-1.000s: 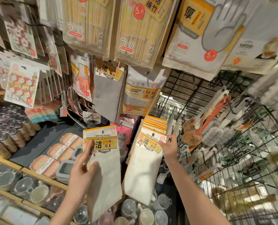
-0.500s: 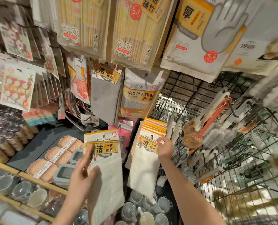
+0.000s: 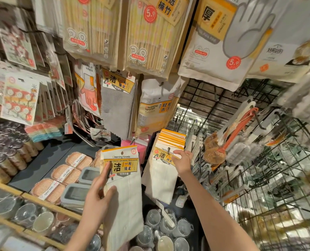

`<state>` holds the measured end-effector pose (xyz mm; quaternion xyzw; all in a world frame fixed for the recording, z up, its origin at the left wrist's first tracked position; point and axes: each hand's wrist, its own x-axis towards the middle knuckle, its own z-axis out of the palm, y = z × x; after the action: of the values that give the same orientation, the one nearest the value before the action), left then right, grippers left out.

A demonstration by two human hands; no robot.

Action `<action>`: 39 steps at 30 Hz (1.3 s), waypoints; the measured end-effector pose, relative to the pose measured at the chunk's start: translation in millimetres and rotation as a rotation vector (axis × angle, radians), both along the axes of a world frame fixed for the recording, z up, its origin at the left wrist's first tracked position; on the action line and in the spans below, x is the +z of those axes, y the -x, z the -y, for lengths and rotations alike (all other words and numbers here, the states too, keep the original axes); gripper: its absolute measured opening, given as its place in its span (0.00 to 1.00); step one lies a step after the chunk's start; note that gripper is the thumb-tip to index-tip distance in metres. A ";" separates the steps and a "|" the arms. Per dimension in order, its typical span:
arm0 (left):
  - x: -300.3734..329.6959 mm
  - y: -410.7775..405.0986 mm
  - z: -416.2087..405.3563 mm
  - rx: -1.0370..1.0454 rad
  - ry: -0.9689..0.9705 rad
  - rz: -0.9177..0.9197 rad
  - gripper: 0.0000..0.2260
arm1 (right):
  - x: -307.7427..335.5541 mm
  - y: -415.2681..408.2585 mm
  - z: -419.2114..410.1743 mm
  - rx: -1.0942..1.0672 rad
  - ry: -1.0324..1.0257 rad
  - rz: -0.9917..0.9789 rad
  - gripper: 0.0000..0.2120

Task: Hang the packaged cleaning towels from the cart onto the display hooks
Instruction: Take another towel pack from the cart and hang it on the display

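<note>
Nearest the camera, the left hand [image 3: 98, 200] holds a towel pack [image 3: 123, 185] upright, thumb on its front and fingers curled round its left edge, so this grip is grasping the pack just below its yellow header card; the white cloth hangs down past the wrist. Under it stand clear glass mugs [image 3: 161, 230] and, to the left, grey lidded boxes [image 3: 78, 192] and tan oval dishes [image 3: 67, 171] on a dark shelf [image 3: 42, 160]. A little farther on and to the right, the right hand [image 3: 182, 161] reaches forward, its fingers laid on the header of the front pack in the hung towel stack [image 3: 166, 160]; whether this grip pinches the card or only touches it, I cannot tell. The stack hangs on a hook [image 3: 169, 150] that shows through the front card's hole. Just right of the stack hang brushes [image 3: 222, 142] against a black wire grid [image 3: 259, 178]. Behind and above hang grey towel packs [image 3: 118, 105], a sponge pack [image 3: 156, 107], then chopstick packs [image 3: 147, 33] and glove bags [image 3: 222, 42] at the top.
</note>
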<state>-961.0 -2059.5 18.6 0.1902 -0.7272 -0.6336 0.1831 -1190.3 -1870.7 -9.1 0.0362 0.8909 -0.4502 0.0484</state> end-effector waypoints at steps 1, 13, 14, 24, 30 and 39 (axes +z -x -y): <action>-0.5 0.9 -1.2 -0.008 -0.007 -0.003 0.35 | 0.4 -0.1 -1.5 0.014 -0.001 0.011 0.11; -4.8 20.3 -28.7 -0.141 -0.086 -0.022 0.33 | 24.1 -33.4 -13.0 0.217 0.199 -0.023 0.05; -5.5 22.2 -31.6 -0.165 -0.089 -0.018 0.33 | 31.5 -40.0 -12.6 0.273 0.266 0.043 0.06; -13.5 42.9 -52.4 -0.266 -0.143 0.047 0.34 | 37.4 -52.6 -23.0 0.382 0.345 0.112 0.13; -19.0 56.9 -53.3 -0.235 -0.145 0.100 0.24 | 24.5 -43.9 -32.7 0.182 0.332 0.069 0.13; -18.9 50.9 -36.5 -0.275 0.147 0.169 0.27 | 19.0 -22.6 -26.8 0.075 0.359 -0.052 0.12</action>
<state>-1011.9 -2023.0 -0.3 0.1276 -0.8036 -0.5795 0.0462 -1167.7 -1843.9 9.9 -0.0179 0.7978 -0.6008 0.0476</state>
